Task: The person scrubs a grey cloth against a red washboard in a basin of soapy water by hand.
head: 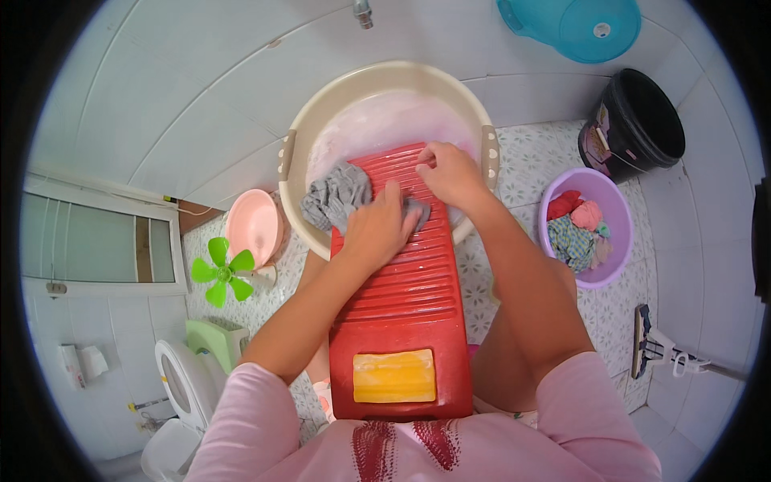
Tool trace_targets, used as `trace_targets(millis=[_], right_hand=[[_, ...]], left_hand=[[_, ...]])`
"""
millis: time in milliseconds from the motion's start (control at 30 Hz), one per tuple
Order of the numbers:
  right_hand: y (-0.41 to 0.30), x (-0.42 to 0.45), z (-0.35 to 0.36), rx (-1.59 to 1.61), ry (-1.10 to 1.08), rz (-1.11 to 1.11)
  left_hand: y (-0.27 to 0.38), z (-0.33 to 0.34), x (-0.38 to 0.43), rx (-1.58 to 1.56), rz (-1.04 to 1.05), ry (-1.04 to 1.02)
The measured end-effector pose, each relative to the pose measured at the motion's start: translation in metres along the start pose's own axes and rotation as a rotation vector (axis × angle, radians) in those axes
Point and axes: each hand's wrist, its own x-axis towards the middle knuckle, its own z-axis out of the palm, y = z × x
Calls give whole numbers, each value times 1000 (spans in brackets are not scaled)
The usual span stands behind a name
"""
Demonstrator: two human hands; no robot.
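A red plastic washboard (397, 301) slopes from my lap into a beige basin (397, 72) of sudsy water. My left hand (382, 226) presses a wet grey cloth (337, 196) against the ridges. Most of the cloth bunches over the board's left edge, and a small end shows past my fingers on the right. Loosely curled, my right hand (450, 173) hovers at or touches the board's upper right edge, with nothing visible in it. A yellow bar of soap (394, 376) lies on the flat near end of the board.
At right stand a purple tub (545, 241) of clothes, a black bucket (647, 117) and a squeegee mop (644, 343). A blue basin (593, 30) is against the wall. Left are a pink basin (254, 223), a green fan (223, 273), a green stool (211, 340) and a toilet (187, 385). A tap (363, 15) juts above.
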Motion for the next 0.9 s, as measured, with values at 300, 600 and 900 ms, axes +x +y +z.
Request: trace_targets(millis=[300,600,900], right_hand=[[-11,0,12,23,-70,-9],[-1,-1,-5,50,-110,53],[-15,-3,-3,14,-153,-8]], left_hand=[[-28,28,44,163,29,87],[3,7,1,152,205,-117],[-15,32,64,199,-17,-5]])
